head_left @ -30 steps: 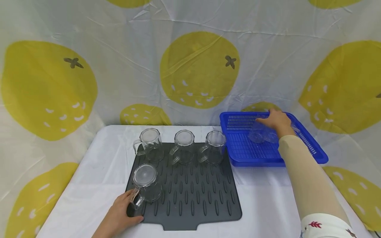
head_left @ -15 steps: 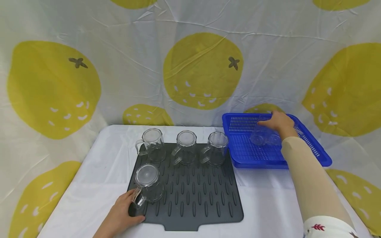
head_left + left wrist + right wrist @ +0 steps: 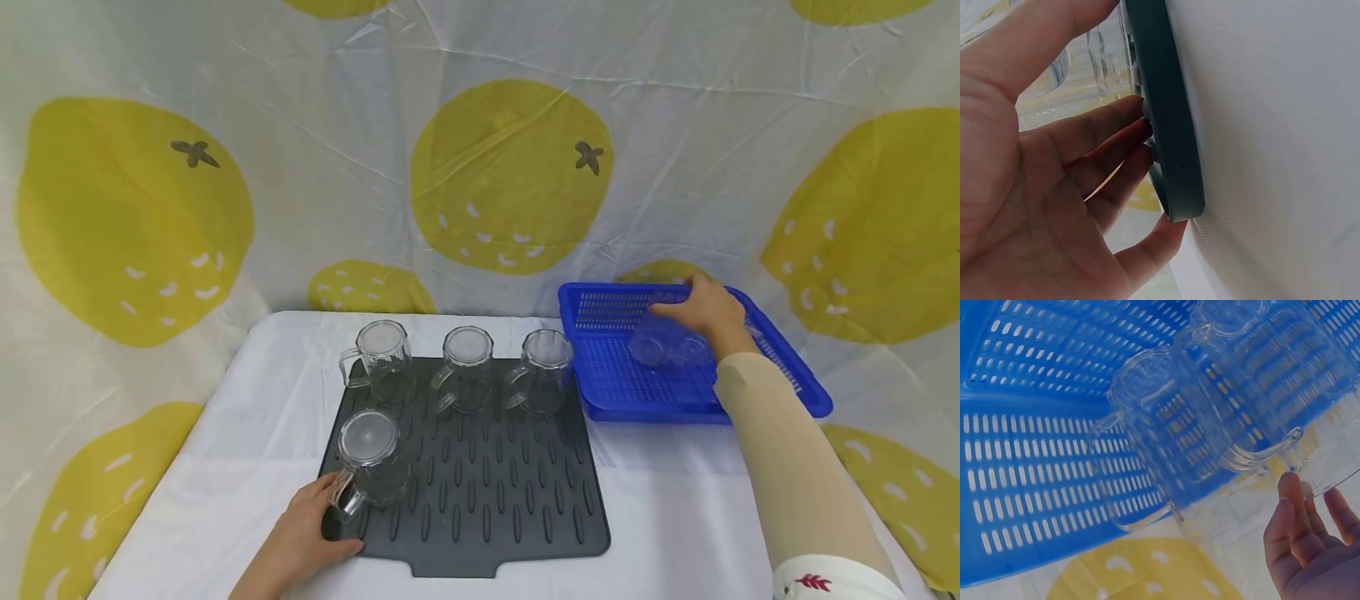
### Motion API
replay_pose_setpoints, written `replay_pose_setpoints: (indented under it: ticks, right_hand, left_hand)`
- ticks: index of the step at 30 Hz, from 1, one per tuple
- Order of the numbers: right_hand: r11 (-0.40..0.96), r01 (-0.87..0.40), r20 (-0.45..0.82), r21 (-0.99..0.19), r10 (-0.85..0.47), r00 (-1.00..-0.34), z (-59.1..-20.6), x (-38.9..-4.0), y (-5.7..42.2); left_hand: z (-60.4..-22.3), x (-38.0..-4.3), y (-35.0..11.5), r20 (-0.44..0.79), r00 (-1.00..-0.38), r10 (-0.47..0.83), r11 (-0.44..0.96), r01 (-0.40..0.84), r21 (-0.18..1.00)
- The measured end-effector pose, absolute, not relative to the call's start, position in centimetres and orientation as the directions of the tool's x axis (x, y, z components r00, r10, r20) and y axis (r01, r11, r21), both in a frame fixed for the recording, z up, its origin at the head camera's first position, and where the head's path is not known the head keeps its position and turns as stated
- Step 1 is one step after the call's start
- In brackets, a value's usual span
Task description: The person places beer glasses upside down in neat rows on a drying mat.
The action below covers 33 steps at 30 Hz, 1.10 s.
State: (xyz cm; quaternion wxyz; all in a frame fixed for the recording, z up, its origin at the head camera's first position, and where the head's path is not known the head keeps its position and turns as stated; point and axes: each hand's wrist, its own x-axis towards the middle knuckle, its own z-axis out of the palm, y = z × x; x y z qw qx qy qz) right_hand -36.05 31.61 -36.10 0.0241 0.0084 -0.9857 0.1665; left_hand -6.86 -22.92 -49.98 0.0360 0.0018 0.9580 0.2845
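Note:
My left hand (image 3: 300, 533) is at the near left corner of a dark grey ridged drying mat (image 3: 487, 508), fingertips touching its edge in the left wrist view. Beside it a clear glass mug (image 3: 367, 458) stands upside down, handle towards the hand. Three more inverted mugs line the back of the mat: left (image 3: 384, 367), middle (image 3: 467, 371) and right (image 3: 546, 375). Over the blue basket (image 3: 652, 412), my right hand (image 3: 712, 312) has its fingertips at the rim of one glass mug (image 3: 1272, 369); no firm grip shows. Another mug (image 3: 1160, 419) lies alongside it.
The basket's perforated wall (image 3: 1054, 350) rises around the mugs. A white cloth (image 3: 240, 425) covers the table. Behind hangs a white curtain (image 3: 330, 150) printed with large yellow fruit.
My right hand has shifted slightly to the right over the mugs in the basket. My left hand stays at the mat's corner, and the mugs on the mat keep their places.

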Motion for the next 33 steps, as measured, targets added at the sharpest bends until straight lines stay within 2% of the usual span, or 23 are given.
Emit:
replay_pose_setpoints:
  ticks: [16,23,33]
  right_hand:
    - [0.921,-0.099,0.103,-0.378,-0.064,-0.993,-33.4,-33.7,30.4]
    - [0.906,-0.098,0.15,-0.413,-0.038,-0.988,-32.3,-32.0,29.4]
    - [0.868,-0.194,0.236,-0.457,-0.092,-0.967,-30.6,-29.0,26.6]
  left_hand:
    - [-50.0,-6.9,-23.1,-0.074,-0.997,0.036,0.845,-0.01,0.535]
    - [-50.0,-6.9,-23.1,-0.066,-0.997,0.039,0.844,-0.003,0.537]
    - [-50.1,-6.9,-23.1,-0.056,-0.998,0.032,0.85,-0.002,0.527]
